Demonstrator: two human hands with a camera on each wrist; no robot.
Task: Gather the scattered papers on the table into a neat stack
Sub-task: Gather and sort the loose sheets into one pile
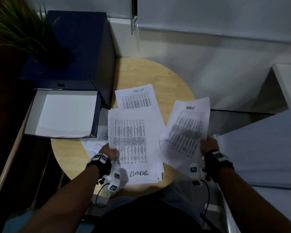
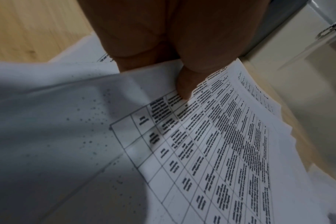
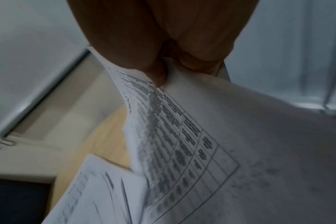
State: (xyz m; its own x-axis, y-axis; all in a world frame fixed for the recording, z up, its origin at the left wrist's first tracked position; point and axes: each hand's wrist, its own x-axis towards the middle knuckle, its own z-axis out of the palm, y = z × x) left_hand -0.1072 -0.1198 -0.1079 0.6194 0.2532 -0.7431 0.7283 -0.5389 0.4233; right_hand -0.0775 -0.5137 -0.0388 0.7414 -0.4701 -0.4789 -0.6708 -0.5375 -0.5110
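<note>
A loose pile of printed papers [image 1: 134,145] with tables lies on the round wooden table [image 1: 141,71]. My left hand [image 1: 107,151] pinches the pile's left edge, thumb on top of the sheets [image 2: 201,144]. My right hand [image 1: 208,145] grips a separate bundle of papers [image 1: 186,130], lifted and tilted at the right of the pile; in the right wrist view the thumb presses on that bundle [image 3: 201,144]. One more sheet headed "Task list" [image 1: 134,96] lies behind the pile, and other sheets [image 1: 101,137] stick out at its left.
An open dark blue box file [image 1: 64,113] with a white inside overlaps the table's left edge. A taller dark box [image 1: 84,47] and a plant [image 1: 15,27] stand behind it. White wall ledges [image 1: 242,81] close the right side.
</note>
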